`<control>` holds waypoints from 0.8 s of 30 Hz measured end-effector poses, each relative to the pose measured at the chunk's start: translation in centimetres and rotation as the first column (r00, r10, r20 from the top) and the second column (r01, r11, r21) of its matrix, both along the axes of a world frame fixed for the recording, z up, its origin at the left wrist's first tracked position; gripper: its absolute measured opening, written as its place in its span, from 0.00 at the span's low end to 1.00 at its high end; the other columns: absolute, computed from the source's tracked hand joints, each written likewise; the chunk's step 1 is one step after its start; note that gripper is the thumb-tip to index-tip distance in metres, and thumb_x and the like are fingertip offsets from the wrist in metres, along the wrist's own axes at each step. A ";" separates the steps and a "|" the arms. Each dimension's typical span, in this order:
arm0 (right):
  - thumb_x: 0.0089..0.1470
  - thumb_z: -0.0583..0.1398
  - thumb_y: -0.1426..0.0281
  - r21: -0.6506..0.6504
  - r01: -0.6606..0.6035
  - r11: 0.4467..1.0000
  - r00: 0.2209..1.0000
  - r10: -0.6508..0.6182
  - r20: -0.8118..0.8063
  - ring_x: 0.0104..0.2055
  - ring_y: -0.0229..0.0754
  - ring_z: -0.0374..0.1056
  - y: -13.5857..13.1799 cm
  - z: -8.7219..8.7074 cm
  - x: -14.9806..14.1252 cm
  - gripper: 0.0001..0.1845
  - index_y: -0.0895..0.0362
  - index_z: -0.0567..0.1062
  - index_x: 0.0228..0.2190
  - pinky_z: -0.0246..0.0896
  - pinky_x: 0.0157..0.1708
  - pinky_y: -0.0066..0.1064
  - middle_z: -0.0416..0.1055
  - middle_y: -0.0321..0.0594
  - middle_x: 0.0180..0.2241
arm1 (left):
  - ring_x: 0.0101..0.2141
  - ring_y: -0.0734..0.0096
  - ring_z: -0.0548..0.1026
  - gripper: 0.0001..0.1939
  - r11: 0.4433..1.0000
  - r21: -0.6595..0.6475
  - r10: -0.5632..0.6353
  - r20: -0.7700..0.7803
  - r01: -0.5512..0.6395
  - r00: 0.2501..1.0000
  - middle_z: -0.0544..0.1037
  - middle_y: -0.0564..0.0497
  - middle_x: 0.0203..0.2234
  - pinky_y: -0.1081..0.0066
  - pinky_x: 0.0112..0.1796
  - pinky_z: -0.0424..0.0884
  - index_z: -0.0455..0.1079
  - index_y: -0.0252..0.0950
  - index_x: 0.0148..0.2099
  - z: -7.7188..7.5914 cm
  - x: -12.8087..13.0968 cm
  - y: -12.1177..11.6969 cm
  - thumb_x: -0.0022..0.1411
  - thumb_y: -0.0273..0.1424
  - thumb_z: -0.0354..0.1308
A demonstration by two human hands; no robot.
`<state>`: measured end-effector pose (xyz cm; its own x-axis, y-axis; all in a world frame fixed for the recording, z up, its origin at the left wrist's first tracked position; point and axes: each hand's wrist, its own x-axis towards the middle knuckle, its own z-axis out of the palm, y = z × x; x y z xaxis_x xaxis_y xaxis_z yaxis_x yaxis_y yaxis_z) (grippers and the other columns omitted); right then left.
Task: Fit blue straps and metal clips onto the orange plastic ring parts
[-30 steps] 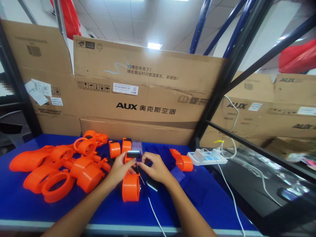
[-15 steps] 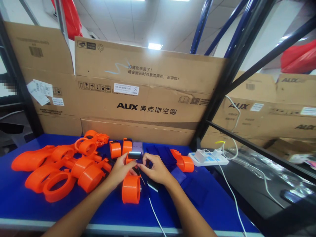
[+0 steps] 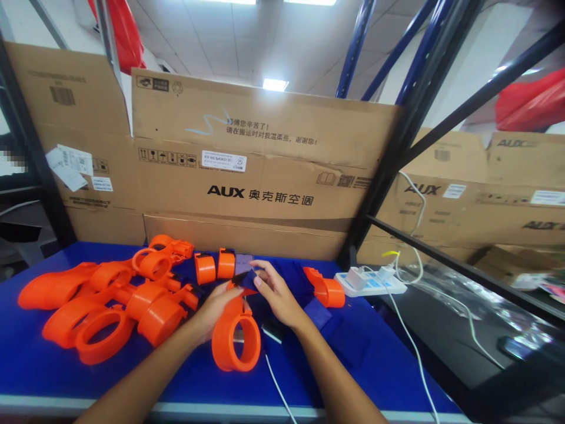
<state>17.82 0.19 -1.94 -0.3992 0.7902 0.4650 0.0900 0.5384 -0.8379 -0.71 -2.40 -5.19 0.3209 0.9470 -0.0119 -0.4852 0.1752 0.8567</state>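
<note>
The person's left hand (image 3: 216, 309) is wrapped around an orange ring part (image 3: 236, 340), tipped so its round opening faces the viewer; the ring hangs just below and in front of that hand, low over the blue table (image 3: 309, 377). The right hand (image 3: 276, 297) sits just beside the left, fingers (image 3: 260, 274) stretched forward, and they pinch a small dark blue piece (image 3: 248, 281) at the top of the ring part. Whether that piece is joined to the ring I cannot tell.

Just beyond the fingertips lies a phone (image 3: 243, 263), flat on the table, with two short orange cuffs (image 3: 215, 266) standing next to it, off toward the left hand's side. Further out on the left is a heap of larger orange parts (image 3: 106, 297), piled against one another. To the right of the right hand rests another orange piece (image 3: 326, 288), and past it a white power strip (image 3: 371, 282) with chargers plugged in. A white cable (image 3: 276, 383) runs between the forearms toward the near edge. Cardboard boxes (image 3: 260, 171) stand behind everything.
</note>
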 end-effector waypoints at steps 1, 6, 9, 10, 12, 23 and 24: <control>0.63 0.59 0.55 -0.022 -0.035 0.999 0.999 0.035 0.003 0.42 0.46 0.70 0.0 0.0 -0.1 0.22 0.49 0.67 0.55 0.65 0.48 0.39 0.73 0.39 0.39 | 0.23 0.66 0.78 0.17 1.000 0.002 -0.004 0.004 0.004 1.000 0.80 0.46 0.24 0.70 0.27 0.73 0.70 0.33 0.42 0.0 0.0 0.0 0.57 0.38 0.68; 0.62 0.61 0.54 -0.108 -0.123 0.987 0.992 0.120 -0.032 0.43 0.46 0.70 0.2 -0.3 0.2 0.26 0.50 0.65 0.57 0.64 0.49 0.40 0.72 0.39 0.39 | 0.21 0.63 0.77 0.18 0.998 -0.017 -0.053 -0.017 0.053 0.998 0.80 0.45 0.23 0.68 0.25 0.73 0.69 0.32 0.45 0.1 -0.1 -0.4 0.59 0.38 0.66; 0.60 0.62 0.54 -0.134 -0.119 0.984 0.993 0.117 -0.022 0.42 0.46 0.69 0.3 -0.4 0.4 0.27 0.49 0.66 0.57 0.64 0.47 0.39 0.72 0.39 0.39 | 0.23 0.56 0.79 0.21 0.992 -0.033 -0.119 -0.025 0.118 0.993 0.81 0.42 0.24 0.65 0.26 0.74 0.66 0.31 0.51 0.1 -0.2 -0.6 0.61 0.39 0.63; 0.61 0.62 0.54 -0.139 -0.117 0.983 0.993 0.116 -0.017 0.42 0.46 0.69 0.3 -0.4 0.4 0.27 0.49 0.66 0.57 0.64 0.46 0.38 0.72 0.39 0.39 | 0.24 0.54 0.80 0.24 0.990 -0.042 -0.135 -0.027 0.134 0.990 0.81 0.41 0.25 0.64 0.26 0.74 0.65 0.31 0.54 0.1 -0.2 -0.6 0.62 0.39 0.62; 0.61 0.62 0.54 -0.152 -0.122 0.981 0.993 0.121 -0.013 0.42 0.46 0.69 0.3 -0.2 0.5 0.27 0.49 0.66 0.57 0.64 0.44 0.37 0.71 0.39 0.39 | 0.25 0.52 0.81 0.30 0.986 -0.057 -0.156 -0.026 0.155 0.987 0.82 0.40 0.26 0.64 0.27 0.74 0.59 0.31 0.63 -0.1 -0.3 -0.6 0.63 0.38 0.60; 0.62 0.60 0.51 -0.217 -0.152 0.964 0.988 0.147 -0.038 0.34 0.40 0.65 -0.4 0.5 0.0 0.25 0.50 0.70 0.54 0.60 0.35 0.31 0.70 0.36 0.35 | 0.30 0.50 0.83 0.43 0.956 0.001 -0.292 0.000 0.292 0.956 0.82 0.40 0.35 0.63 0.30 0.75 0.37 0.46 0.75 -1.1 -0.6 0.1 0.67 0.38 0.58; 0.61 0.60 0.51 -0.216 -0.149 0.965 0.989 0.141 -0.052 0.35 0.40 0.65 -0.3 0.3 -0.1 0.25 0.50 0.70 0.54 0.60 0.36 0.31 0.70 0.36 0.35 | 0.33 0.49 0.84 0.43 0.963 0.004 -0.269 0.002 0.269 0.963 0.82 0.40 0.38 0.61 0.32 0.76 0.40 0.46 0.74 -1.0 -0.5 0.0 0.66 0.37 0.60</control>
<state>17.72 -0.11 -1.64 -0.5029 0.8092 0.3037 -0.0077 0.3471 -0.9378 -1.18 -2.36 -6.21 0.5636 0.8260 -0.0072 -0.4233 0.2963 0.8562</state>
